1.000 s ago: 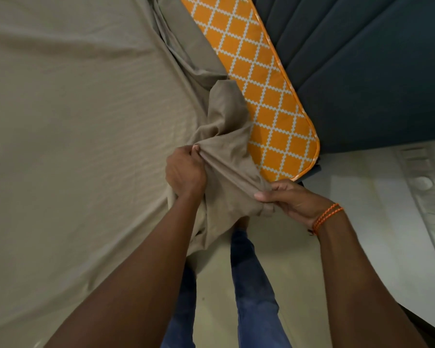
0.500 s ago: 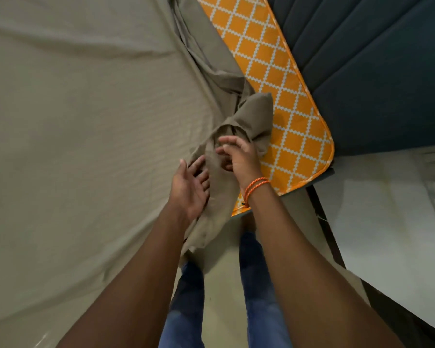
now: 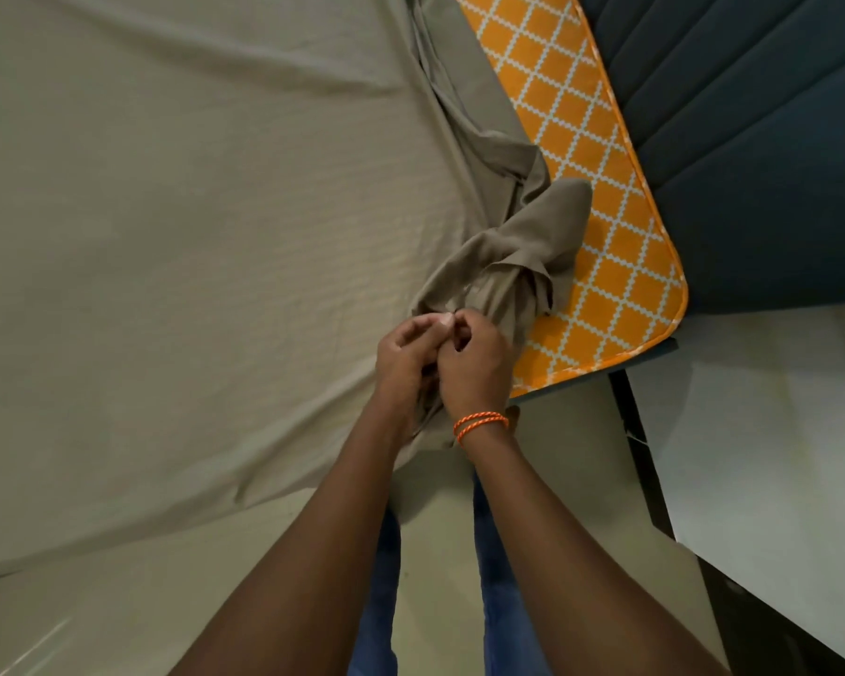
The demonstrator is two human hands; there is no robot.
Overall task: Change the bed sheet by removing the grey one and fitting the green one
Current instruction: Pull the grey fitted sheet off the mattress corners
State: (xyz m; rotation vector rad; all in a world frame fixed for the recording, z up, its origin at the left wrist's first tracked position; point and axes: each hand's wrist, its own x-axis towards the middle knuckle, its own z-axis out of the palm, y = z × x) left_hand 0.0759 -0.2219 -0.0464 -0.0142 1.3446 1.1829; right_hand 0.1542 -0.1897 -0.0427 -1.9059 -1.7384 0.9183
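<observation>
From over the person's shoulders, the grey sheet (image 3: pixel 167 265) lies spread across most of the bed, with its near corner pulled off and bunched into a twisted wad that rests on the bared orange-and-white lattice mattress (image 3: pixel 601 197). Half a second ago the two hands were apart, the left one open-palmed against the hanging cloth and the right one reaching into the bunch higher up; now they have come together at the edge of the bed. The left hand (image 3: pixel 403 356) and the right hand (image 3: pixel 474 368) touch each other, fingers curled, and both pinch the same gathered bit of the sheet just below the wad, with a fold of it trailing down between the wrists. The right wrist carries an orange thread bracelet (image 3: pixel 480 425). The wad itself sits further up the mattress corner than before, and more of the lattice pattern shows along the side. Behind the mattress stands a dark blue padded headboard (image 3: pixel 752 153), and a white surface (image 3: pixel 762 431) lies to the right.
</observation>
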